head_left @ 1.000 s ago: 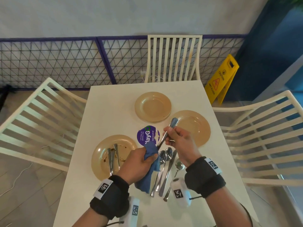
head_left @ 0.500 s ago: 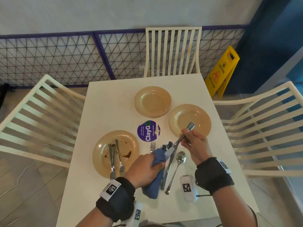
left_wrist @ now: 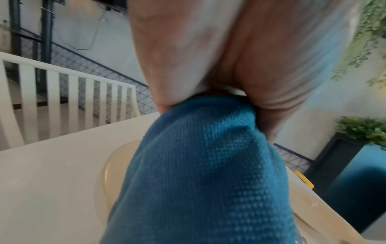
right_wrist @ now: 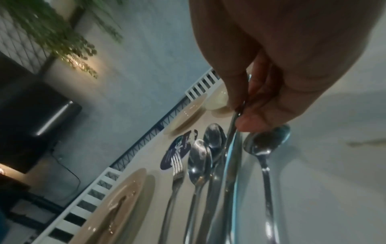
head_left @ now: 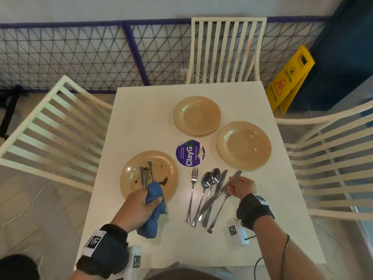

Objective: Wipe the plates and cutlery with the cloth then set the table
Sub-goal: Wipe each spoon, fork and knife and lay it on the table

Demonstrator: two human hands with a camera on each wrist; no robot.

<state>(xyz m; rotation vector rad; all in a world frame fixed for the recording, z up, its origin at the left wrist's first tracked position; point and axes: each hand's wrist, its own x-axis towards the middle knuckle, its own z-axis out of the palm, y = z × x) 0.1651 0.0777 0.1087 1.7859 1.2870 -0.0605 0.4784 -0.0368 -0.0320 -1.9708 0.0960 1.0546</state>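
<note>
My left hand [head_left: 150, 196] grips a bunched blue cloth [head_left: 153, 211] over the near edge of a stained tan plate [head_left: 131, 168], which holds some dirty cutlery [head_left: 146, 174]. In the left wrist view the cloth [left_wrist: 208, 165] fills the frame above that plate's rim [left_wrist: 108, 166]. My right hand [head_left: 230, 186] pinches a knife [head_left: 214, 199] by its middle, and the blade slopes down onto the cutlery lying on the table: a fork [head_left: 192, 190], two spoons [head_left: 207, 179], another knife [head_left: 222, 176] and a third spoon [head_left: 219, 213]. The right wrist view shows the pinched knife [right_wrist: 231, 158] beside the fork [right_wrist: 177, 165].
Two clean tan plates [head_left: 196, 115] [head_left: 244, 145] sit at the far right of the white table [head_left: 141, 118], with a purple round sticker [head_left: 189, 153] between them and the cutlery. White slatted chairs stand left [head_left: 50, 128], far [head_left: 224, 49] and right [head_left: 333, 158]. A yellow caution sign [head_left: 290, 77] stands on the floor.
My left hand has carried the cloth off the knife and leftward to the stained plate. My right hand has lowered the knife toward the row of cutlery on the table.
</note>
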